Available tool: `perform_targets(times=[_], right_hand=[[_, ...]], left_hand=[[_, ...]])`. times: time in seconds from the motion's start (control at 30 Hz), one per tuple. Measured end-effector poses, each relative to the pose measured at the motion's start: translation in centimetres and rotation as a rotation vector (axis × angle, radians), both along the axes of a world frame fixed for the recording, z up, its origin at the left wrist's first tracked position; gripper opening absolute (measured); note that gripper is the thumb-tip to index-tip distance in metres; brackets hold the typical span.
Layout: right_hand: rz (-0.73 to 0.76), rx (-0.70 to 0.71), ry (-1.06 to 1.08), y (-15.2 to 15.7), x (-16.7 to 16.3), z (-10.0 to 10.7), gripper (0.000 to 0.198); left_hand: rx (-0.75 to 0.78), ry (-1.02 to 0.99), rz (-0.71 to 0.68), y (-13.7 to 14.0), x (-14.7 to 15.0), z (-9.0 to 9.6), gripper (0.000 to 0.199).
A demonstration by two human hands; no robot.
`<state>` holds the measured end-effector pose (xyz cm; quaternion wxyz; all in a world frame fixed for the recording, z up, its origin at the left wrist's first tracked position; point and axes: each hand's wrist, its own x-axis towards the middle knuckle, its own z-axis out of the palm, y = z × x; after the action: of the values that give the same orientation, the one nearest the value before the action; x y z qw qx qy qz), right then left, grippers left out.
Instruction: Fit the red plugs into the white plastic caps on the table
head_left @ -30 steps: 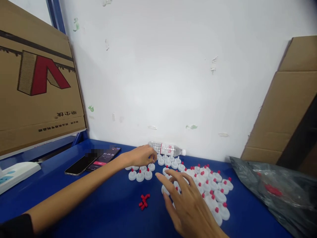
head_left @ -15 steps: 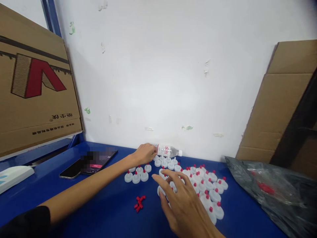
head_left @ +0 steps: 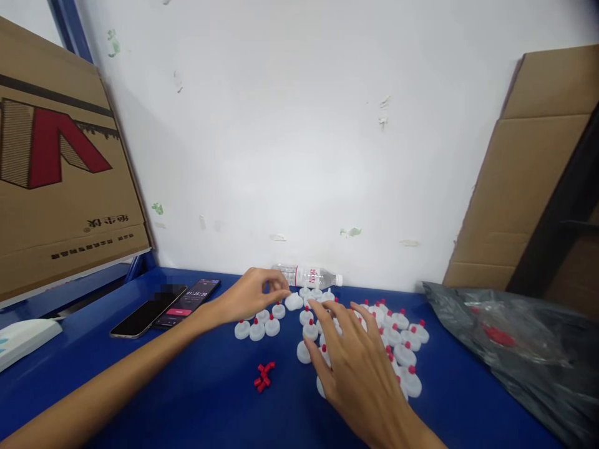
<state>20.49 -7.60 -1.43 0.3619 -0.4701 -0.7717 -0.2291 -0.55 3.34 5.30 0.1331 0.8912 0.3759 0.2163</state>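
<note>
In the head view my left hand [head_left: 255, 294] is closed in a pinch, its thumb and fingertips on the edge of a tilted white plastic cap [head_left: 294, 302]. My right hand [head_left: 358, 358] is spread palm down over a group of white caps with red tips [head_left: 406, 354], fingers apart; it hides part of them. Left of that group stand several more red-tipped white caps [head_left: 257, 330]. Behind, near the bottle, white caps without red tips [head_left: 317, 294] sit close together. A small pile of red tips [head_left: 264, 376] lies on the blue table [head_left: 206, 386].
A clear plastic bottle [head_left: 309, 276] lies along the wall. Two phones [head_left: 148, 312] rest at the left beside a white device [head_left: 25, 340]. Grey plastic sheeting [head_left: 528, 368] covers the right side. Cardboard [head_left: 524, 187] leans at right, and a printed box [head_left: 65, 149] stands at left.
My left hand has drawn back left from the rear caps, and a white cap now shows at its fingertips. My right hand has stayed over the group. The camera view has shifted slightly.
</note>
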Motion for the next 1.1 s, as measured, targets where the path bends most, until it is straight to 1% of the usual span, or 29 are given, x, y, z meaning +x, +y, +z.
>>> perform_targets(times=[0.07, 0.17, 0.23, 0.33, 0.4, 0.53, 0.6, 0.73, 0.83, 0.9, 1.1], right_hand=[[0.026, -0.043, 0.023, -0.1, -0.1, -0.2, 0.047], [0.064, -0.095, 0.059, -0.2, -0.3, -0.5, 0.049], [0.094, -0.107, 0.080, -0.2, -0.4, -0.7, 0.039], [0.139, -0.096, 0.092, -0.2, -0.4, -0.9, 0.024], [0.153, -0.094, 0.090, -0.1, -0.4, -1.0, 0.023], [0.143, -0.092, 0.058, 0.0, -0.1, -0.9, 0.022], [0.128, -0.077, 0.030, 0.1, 0.0, -0.8, 0.022], [0.111, -0.054, 0.011, 0.3, 0.2, -0.7, 0.022], [0.122, -0.041, 0.014, 0.3, 0.2, -0.8, 0.022], [0.131, -0.035, 0.021, 0.3, 0.1, -0.9, 0.022], [0.114, -0.022, 0.010, 0.3, 0.0, -0.8, 0.024]], left_hand=[[-0.113, -0.164, -0.053, -1.8, -0.3, -0.4, 0.026], [-0.227, -0.276, -0.097, -3.4, -0.2, -1.8, 0.023], [-0.270, -0.318, -0.099, -3.8, 0.0, -2.7, 0.021], [-0.241, -0.337, -0.106, -4.1, 0.0, -3.3, 0.020], [-0.167, -0.274, -0.142, -4.2, -0.3, -3.2, 0.019], [0.003, 0.028, -0.205, -4.5, -1.3, -2.6, 0.012], [0.038, 0.150, -0.232, -4.6, -1.7, -2.4, 0.011], [0.053, 0.308, -0.281, -5.0, -2.1, -2.4, 0.008], [0.049, 0.368, -0.250, -5.4, -2.2, -2.3, 0.004], [0.052, 0.371, -0.237, -5.6, -2.2, -2.3, 0.005], [0.077, 0.350, -0.273, -5.3, -2.2, -3.5, 0.005]])
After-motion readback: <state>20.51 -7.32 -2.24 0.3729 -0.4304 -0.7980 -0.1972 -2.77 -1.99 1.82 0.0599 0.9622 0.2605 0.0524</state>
